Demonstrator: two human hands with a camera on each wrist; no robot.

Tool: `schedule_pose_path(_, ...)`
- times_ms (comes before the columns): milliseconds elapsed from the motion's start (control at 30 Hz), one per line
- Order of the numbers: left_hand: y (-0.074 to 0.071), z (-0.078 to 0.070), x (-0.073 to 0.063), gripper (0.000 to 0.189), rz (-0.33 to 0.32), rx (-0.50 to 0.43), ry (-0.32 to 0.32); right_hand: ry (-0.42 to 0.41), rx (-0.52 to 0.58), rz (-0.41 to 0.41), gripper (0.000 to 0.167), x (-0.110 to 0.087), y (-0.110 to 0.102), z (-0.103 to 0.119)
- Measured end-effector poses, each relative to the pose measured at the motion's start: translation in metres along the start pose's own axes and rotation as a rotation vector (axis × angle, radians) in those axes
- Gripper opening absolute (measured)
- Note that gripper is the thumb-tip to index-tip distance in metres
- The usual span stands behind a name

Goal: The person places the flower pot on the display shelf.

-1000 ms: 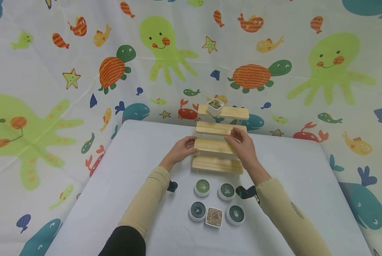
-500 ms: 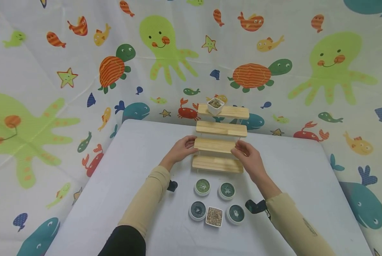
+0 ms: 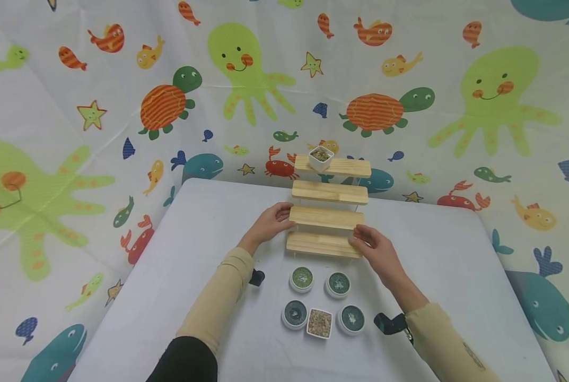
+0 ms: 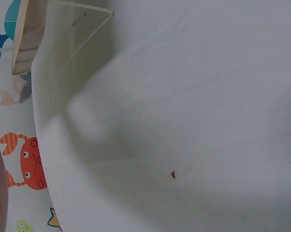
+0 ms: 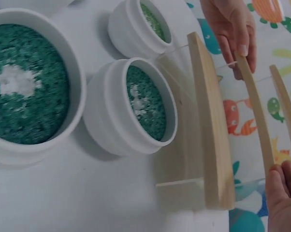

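A stepped display stand [image 3: 327, 216] with pale wooden boards on clear supports stands at the back of the table. My left hand [image 3: 267, 225] holds the left end of its second board from the bottom between thumb and fingers. At that board's right end, my right hand [image 3: 382, 254] pinches the wood, as the right wrist view shows from close by. On the top board sits a small white square bowl [image 3: 321, 164] of greenish-brown dried bits. The left wrist view catches only a board's end [image 4: 27, 43] and a strip of hand.
In front of the stand are several round white jars with green or dark blue-green contents, such as one jar [image 3: 338, 285]. Among them is a white square bowl [image 3: 319, 324] of brownish bits. A white cloth [image 3: 446, 254] covers the table; a printed curtain hangs behind.
My right hand has moved down and slightly right, from beside the third board to the right end of the second. The left hand has kept its place, and the jars have not moved.
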State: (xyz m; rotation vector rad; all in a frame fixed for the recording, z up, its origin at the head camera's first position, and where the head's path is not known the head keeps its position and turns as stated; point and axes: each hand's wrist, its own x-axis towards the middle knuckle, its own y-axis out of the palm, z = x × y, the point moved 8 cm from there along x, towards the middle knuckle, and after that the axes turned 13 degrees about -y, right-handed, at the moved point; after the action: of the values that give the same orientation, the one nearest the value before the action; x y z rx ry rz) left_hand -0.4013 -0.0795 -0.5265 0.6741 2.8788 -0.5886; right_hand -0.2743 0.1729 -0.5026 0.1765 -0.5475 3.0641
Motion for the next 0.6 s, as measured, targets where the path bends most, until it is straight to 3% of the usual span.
schedule_pose_path(367,-0.001,0.000,-0.002,0.067,0.012,-0.004,0.001,0.023,-0.012,0.100,0.063,-0.020,0.009,-0.019)
schedule_pose_path(600,-0.004,0.001,-0.003,0.066,-0.002,0.009,0.004,-0.020,-0.025,0.153,0.061,-0.028,0.013,-0.022)
